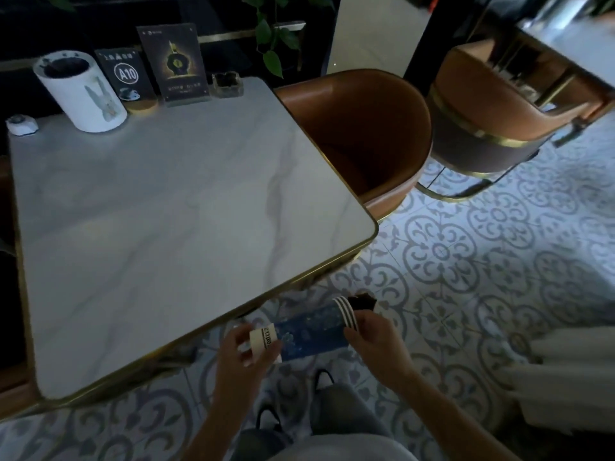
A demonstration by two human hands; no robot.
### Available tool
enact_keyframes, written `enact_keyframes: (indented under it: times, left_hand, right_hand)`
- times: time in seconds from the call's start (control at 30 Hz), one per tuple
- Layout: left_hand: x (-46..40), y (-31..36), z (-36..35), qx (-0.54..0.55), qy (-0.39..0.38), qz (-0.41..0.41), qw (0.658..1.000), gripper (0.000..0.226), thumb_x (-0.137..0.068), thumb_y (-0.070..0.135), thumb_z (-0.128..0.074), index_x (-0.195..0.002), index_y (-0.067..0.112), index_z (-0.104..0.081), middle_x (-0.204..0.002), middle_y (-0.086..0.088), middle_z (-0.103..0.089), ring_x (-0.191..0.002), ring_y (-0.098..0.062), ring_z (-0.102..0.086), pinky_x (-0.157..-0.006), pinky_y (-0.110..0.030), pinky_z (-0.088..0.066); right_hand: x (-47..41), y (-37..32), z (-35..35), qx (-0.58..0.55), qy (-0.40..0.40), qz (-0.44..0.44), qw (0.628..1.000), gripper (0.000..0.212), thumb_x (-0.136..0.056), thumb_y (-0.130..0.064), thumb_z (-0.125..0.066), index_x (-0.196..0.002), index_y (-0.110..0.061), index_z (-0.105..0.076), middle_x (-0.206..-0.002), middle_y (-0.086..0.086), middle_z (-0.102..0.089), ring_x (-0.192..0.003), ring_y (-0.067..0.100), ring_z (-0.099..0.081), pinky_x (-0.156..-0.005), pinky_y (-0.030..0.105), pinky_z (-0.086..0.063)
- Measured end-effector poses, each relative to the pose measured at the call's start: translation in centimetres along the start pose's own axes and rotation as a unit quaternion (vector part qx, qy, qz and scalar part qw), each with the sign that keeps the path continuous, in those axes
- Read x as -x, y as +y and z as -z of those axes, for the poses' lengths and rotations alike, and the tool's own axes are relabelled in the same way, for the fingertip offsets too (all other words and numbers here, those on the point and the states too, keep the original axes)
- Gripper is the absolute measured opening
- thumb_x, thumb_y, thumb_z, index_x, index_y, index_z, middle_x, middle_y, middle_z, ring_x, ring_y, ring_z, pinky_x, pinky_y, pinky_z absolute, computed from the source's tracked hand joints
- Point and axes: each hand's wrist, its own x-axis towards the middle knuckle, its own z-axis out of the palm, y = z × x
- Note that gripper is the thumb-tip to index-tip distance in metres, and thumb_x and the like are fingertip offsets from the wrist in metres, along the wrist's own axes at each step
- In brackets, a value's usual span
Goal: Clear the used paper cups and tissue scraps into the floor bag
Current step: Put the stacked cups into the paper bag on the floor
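Right now both hands are holding a nested stack of paper cups [311,332] sideways over the tiled floor [466,261], just off the near corner of the desk [166,211]. The left hand [246,347] is closing its fingers [254,356] around the pale base end, while the right hand [376,341] is pinching the striped rim end, so each is gripping the stack. Something dark is showing in the mouth of the outermost cup; whether it is dregs or a scrap cannot be told. Such cups are likely handling as light, thin-walled things that crush under a hard squeeze, so the rolled rims and the stiffer base look like the sounder places to hold. Tilted, any leftover liquid could spill. Near the far edge of the desk a white cylindrical holder [80,91] is showing dark contents, unclear what. The floor bag cannot be picked out with certainty.
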Motion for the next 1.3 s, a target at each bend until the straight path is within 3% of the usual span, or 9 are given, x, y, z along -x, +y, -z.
enact_keyframes:
  times: [0.13,0.27,0.37,0.6,0.73,0.93,1.07,1.17,1.3]
  left_hand:
    - [0.0,-1.0,-3.3,-0.004,0.024,0.048,0.999,0.029,-0.081,0.016,-0.078,-0.100,0.002,-0.062,-0.090,-0.012,-0.069,-0.082,-0.025,-0.070,-0.049,-0.018,-0.053]
    - [-0.6,-2.1,-8.2,0.003,0.046,0.113,0.992,0.026,-0.089,0.022,-0.071,-0.104,0.003,-0.061,-0.097,-0.014,-0.068,-0.085,-0.025,-0.068,-0.070,-0.040,-0.060]
    - [-1.4,-3.2,-12.5,0.008,0.039,0.130,0.991,0.012,-0.091,0.021,-0.067,-0.097,0.012,-0.062,-0.097,-0.012,-0.067,-0.089,-0.025,-0.068,-0.071,-0.038,-0.058]
    - [-6.0,-8.2,-21.6,-0.004,0.035,0.202,0.979,0.006,-0.092,0.023,-0.065,-0.095,0.019,-0.061,-0.105,-0.011,-0.066,-0.100,-0.024,-0.065,-0.088,-0.046,-0.056]
    - [-10.2,-12.2,-25.5,-0.007,0.013,0.230,0.973,0.012,-0.093,0.015,-0.063,-0.091,0.027,-0.060,-0.111,-0.011,-0.063,-0.105,-0.022,-0.063,-0.089,-0.039,-0.054]
    - [-16.9,-18.6,-29.4,-0.073,-0.048,0.239,0.967,0.022,-0.094,0.014,-0.060,-0.114,0.024,-0.061,-0.101,0.011,-0.065,-0.095,-0.004,-0.062,-0.085,-0.028,-0.051]
    - [-20.2,-21.6,-31.6,-0.098,-0.089,0.239,0.962,0.029,-0.093,0.013,-0.058,-0.085,0.039,-0.067,-0.083,0.018,-0.071,-0.081,0.004,-0.066,-0.072,-0.021,-0.049]
    - [-22.1,-24.0,-33.0,-0.114,-0.093,0.252,0.957,0.030,-0.093,0.011,-0.055,-0.081,0.035,-0.068,-0.087,0.011,-0.069,-0.086,-0.009,-0.064,-0.078,-0.028,-0.052]
    - [-23.8,-26.7,-34.6,-0.131,-0.103,0.268,0.949,0.022,-0.093,0.011,-0.056,-0.112,0.018,-0.063,-0.106,-0.005,-0.066,-0.098,-0.020,-0.061,-0.093,-0.038,-0.049]
  right_hand:
    - [-0.2,3.2,1.2,-0.007,-0.012,-0.042,0.999,0.012,-0.091,-0.014,-0.058,-0.101,-0.018,-0.063,-0.087,0.003,-0.066,-0.073,0.013,-0.064,-0.062,0.022,-0.052]
    - [-2.3,7.6,3.2,0.004,-0.031,-0.065,0.997,0.012,-0.092,-0.016,-0.057,-0.101,-0.021,-0.062,-0.089,-0.002,-0.064,-0.072,0.003,-0.060,-0.057,0.009,-0.040]
    - [-5.1,11.5,5.1,0.005,-0.041,-0.088,0.995,0.011,-0.093,-0.017,-0.053,-0.099,-0.023,-0.060,-0.088,-0.004,-0.061,-0.072,-0.001,-0.057,-0.054,0.008,-0.038]
    - [-13.9,21.5,6.0,0.041,-0.097,-0.136,0.985,0.025,-0.095,-0.011,-0.047,-0.117,-0.009,-0.059,-0.101,0.006,-0.062,-0.083,0.011,-0.054,-0.079,0.024,-0.042]
    - [-19.1,27.9,4.1,0.054,-0.112,-0.146,0.981,0.020,-0.095,-0.011,-0.047,-0.109,-0.011,-0.061,-0.086,-0.004,-0.057,-0.067,0.001,-0.051,-0.060,0.010,-0.037]
    - [-27.0,36.2,0.3,0.040,-0.143,-0.179,0.973,0.018,-0.092,-0.012,-0.049,-0.101,-0.016,-0.063,-0.090,0.004,-0.067,-0.073,0.011,-0.061,-0.064,0.024,-0.049]
    - [-30.6,40.4,-1.5,0.024,-0.127,-0.186,0.974,0.020,-0.088,-0.012,-0.047,-0.082,-0.024,-0.062,-0.073,0.003,-0.065,-0.063,0.018,-0.061,-0.056,0.030,-0.049]
    - [-32.5,43.4,-3.1,0.025,-0.113,-0.204,0.972,0.023,-0.088,-0.012,-0.047,-0.077,-0.030,-0.058,-0.067,-0.005,-0.060,-0.057,0.009,-0.054,-0.046,0.019,-0.041]
    - [-34.5,46.5,-4.6,0.042,-0.118,-0.218,0.968,0.018,-0.085,-0.011,-0.048,-0.086,-0.019,-0.064,-0.064,-0.007,-0.054,-0.054,0.006,-0.049,-0.043,0.019,-0.038]
